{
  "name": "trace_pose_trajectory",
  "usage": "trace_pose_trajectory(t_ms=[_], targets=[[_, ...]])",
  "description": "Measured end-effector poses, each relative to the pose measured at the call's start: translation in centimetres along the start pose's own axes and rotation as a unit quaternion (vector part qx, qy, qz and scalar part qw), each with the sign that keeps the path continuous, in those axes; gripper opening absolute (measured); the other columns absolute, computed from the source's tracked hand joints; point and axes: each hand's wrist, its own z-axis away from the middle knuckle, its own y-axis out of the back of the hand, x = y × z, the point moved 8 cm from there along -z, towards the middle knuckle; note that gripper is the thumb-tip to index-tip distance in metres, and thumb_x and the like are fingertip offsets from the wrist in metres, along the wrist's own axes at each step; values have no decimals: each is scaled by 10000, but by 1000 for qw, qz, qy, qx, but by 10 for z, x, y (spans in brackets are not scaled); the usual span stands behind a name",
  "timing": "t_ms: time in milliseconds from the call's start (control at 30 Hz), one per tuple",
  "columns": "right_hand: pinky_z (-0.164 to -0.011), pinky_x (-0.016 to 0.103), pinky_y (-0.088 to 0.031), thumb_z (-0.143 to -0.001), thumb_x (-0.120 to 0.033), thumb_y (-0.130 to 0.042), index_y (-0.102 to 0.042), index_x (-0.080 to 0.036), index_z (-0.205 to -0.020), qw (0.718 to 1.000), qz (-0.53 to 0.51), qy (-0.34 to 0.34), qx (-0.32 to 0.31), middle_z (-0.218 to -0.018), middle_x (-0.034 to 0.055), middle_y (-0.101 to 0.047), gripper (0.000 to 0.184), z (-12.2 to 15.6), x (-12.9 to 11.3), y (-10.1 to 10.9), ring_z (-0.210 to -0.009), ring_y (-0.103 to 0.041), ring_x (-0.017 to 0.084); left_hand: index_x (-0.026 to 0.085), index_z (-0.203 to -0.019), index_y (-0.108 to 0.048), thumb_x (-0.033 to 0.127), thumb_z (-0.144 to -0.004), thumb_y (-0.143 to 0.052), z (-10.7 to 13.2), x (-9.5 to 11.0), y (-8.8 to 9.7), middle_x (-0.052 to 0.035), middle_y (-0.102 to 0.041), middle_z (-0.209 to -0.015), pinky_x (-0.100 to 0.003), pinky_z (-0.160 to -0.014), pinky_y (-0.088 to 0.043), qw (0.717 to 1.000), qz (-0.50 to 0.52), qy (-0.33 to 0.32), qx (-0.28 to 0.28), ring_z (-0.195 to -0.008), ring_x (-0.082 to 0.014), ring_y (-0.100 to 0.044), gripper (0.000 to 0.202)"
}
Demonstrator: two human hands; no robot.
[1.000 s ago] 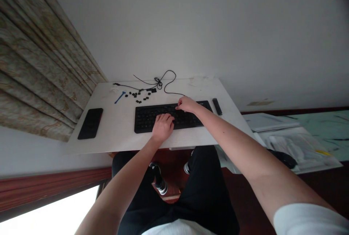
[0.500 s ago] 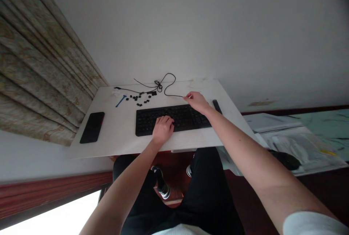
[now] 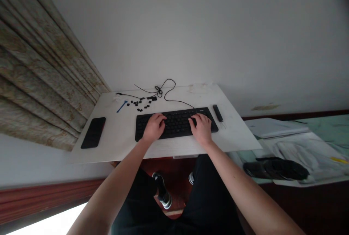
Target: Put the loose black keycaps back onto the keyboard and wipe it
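A black keyboard (image 3: 177,123) lies flat on the white table with both my hands on it. Over its left part rests my left hand (image 3: 155,126), fingers bent down onto the keys and holding nothing. My right hand (image 3: 201,128) lies on the right part, thumb apart from the fingers, also holding nothing. The keyboard's black cable (image 3: 178,100) runs from its back edge to a tied bundle. Behind the keyboard, to the left, several small black keycaps (image 3: 140,110) are scattered, with a blue tool (image 3: 121,106) beside them.
A black phone (image 3: 93,132) lies at the table's left side. Right of the keyboard sits a dark, narrow holder (image 3: 217,112) with thin wires sticking out. A wall stands behind the table (image 3: 120,129), a curtain (image 3: 51,60) at left. Papers and a black bag (image 3: 275,168) lie lower right.
My right hand has let go of the cable and come down onto the keyboard's right part. My left hand has shifted a little left along the keys.
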Motion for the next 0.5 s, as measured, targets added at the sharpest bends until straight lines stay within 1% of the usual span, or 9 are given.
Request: trace_pose_trajectory(t_ms=[67,133,167,233,333,400,500], targets=[[-973,440,-334,-980,-380,-467,-678,-185,-1002,1000,-1,4,-8,-1118,139,-660,288,-2,1,-1,-1064,-549,280,191,-1066,-663,97,-855,-513,-18,-36,22,-101,-624,-1132,-425,-1040,-453,996,-58,62,14,-1114,-242,-580,276],[-974,444,-333,-981,-373,-464,-680,-185,-995,1000,-1,4,-9,-1115,143,-659,286,-4,2,-1,-1064,-549,281,163,-1089,-665,121,-849,-535,-34,-73,37,-136,-610,-1165,-463,-1054,-440,987,-109,121,-4,-1132,-280,-572,276],[-973,444,-334,-980,-372,-464,-679,-184,-991,1000,0,2,-10,-1115,143,-659,286,-4,2,-1,-1064,-550,281,154,-1085,-670,133,-848,-549,-41,-88,40,-145,-611,-1163,-468,-1056,-437,983,-118,142,-23,-1124,-288,-576,267],[-974,442,-335,-981,-374,-462,-677,-182,-981,1000,2,-1,-9,-1116,141,-659,288,-3,3,0,-1064,-550,279,155,-1099,-674,156,-841,-585,-53,-107,41,-151,-614,-1180,-450,-1061,-433,981,-116,147,-59,-1127,-291,-580,272],[-977,440,-335,-986,-377,-453,-674,-181,-972,1000,2,-6,-11,-1115,138,-660,296,-3,4,-1,-1068,-552,277,161,-1099,-680,144,-827,-609,-66,-117,31,-151,-635,-1176,-430,-1052,-432,978,-119,137,-105,-1123,-291,-588,281],[-976,443,-335,-987,-376,-447,-676,-183,-969,1000,1,-11,-14,-1112,140,-659,300,-4,5,-1,-1068,-553,278,159,-1076,-688,119,-823,-599,-71,-119,23,-151,-658,-1138,-429,-1037,-431,974,-131,138,-126,-1112,-294,-595,271],[-971,445,-337,-985,-371,-449,-678,-184,-976,1000,0,-14,-18,-1109,141,-657,296,-4,6,-2,-1067,-553,278,155,-1038,-699,107,-836,-564,-76,-116,16,-150,-676,-1087,-420,-1001,-435,968,-155,139,-139,-1071,-290,-609,247]])
